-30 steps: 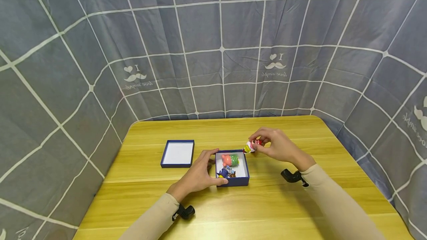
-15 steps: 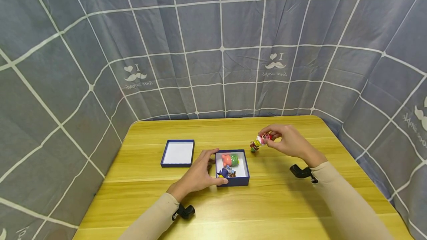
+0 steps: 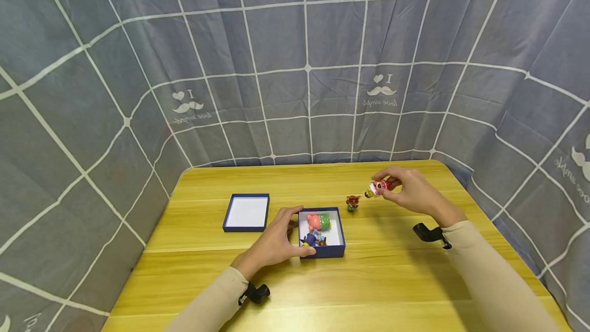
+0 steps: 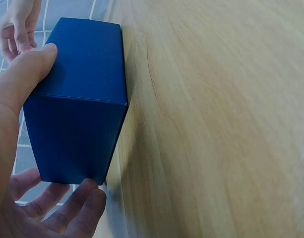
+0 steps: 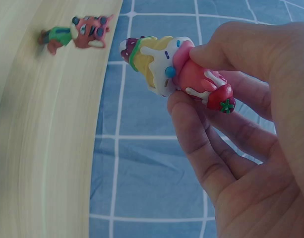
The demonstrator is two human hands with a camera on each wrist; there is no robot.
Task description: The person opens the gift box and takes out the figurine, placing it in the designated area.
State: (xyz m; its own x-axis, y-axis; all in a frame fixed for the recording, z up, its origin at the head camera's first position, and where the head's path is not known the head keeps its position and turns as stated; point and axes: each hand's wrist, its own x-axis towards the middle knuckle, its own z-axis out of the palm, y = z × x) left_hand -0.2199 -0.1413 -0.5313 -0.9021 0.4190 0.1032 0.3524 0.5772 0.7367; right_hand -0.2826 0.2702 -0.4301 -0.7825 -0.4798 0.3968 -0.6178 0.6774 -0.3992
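Shifted farther right and away from the box since half a second ago, the right hand (image 3: 407, 191) pinches a glossy pink, white and yellow figurine (image 3: 375, 188) between thumb and fingers above the yellow wood-grain table (image 3: 295, 301), while a small reddish-brown figurine with a green body (image 3: 352, 203) stands upright just left of its fingertips. To its left, the left hand (image 3: 274, 245) grips a square navy-blue box (image 3: 329, 252), thumb on the near wall, with a pink-and-green figurine (image 3: 318, 222) and a dark-blue figurine (image 3: 309, 240) inside. Left of that hand lies a shallow, white-lined blue lid (image 3: 246, 213).
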